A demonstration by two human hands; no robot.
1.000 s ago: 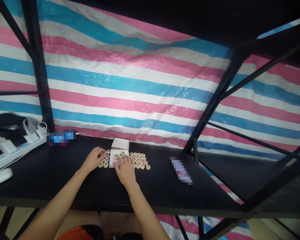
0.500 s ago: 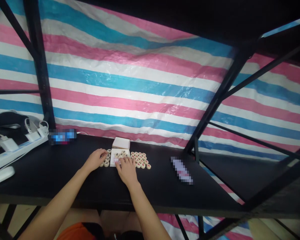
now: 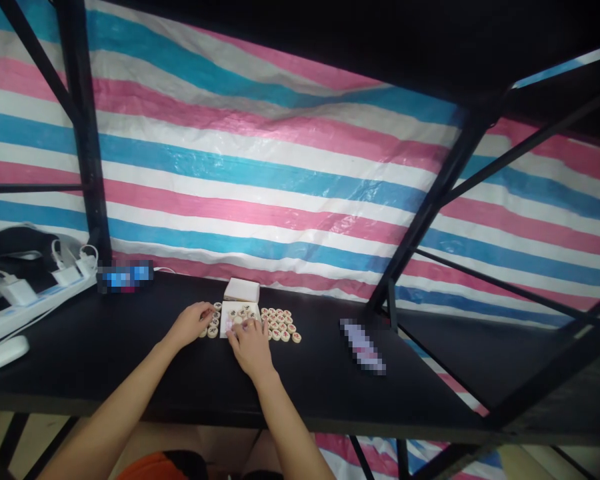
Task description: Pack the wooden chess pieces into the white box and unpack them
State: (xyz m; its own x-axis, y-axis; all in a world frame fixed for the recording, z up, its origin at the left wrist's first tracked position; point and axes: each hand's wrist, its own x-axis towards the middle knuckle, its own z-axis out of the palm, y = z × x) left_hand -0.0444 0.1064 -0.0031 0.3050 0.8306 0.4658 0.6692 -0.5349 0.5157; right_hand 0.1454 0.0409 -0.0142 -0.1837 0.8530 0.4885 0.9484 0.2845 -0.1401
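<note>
My left hand (image 3: 193, 325) rests with curved fingers against two columns of black-marked Chinese chess pieces (image 3: 214, 321); it partly covers them. An open white box (image 3: 225, 331) stands between my hands, with several loose pieces (image 3: 247, 311) inside. My right hand (image 3: 251, 347) reaches over the box's front right, fingers spread and bent down among the pieces. Its fingertips touch or nearly touch a pale piece (image 3: 237, 320), but no firm hold shows. Just right of the box, rows of red-marked pieces (image 3: 283, 324) lie flat, a few behind my right fingers.
The box's lid (image 3: 243, 290) lies tilted back behind it. A blurred-out item (image 3: 363, 347) is on the black table (image 3: 305, 393) at right, another (image 3: 125, 275) at back left. A power strip (image 3: 40, 305) with chargers and a white case (image 3: 5, 353) are at left. Metal posts (image 3: 415, 233) frame the table.
The view has tilted slightly, so the table sits a little lower. My right hand has shifted slightly left over the box. My left hand stays by the black-marked pieces.
</note>
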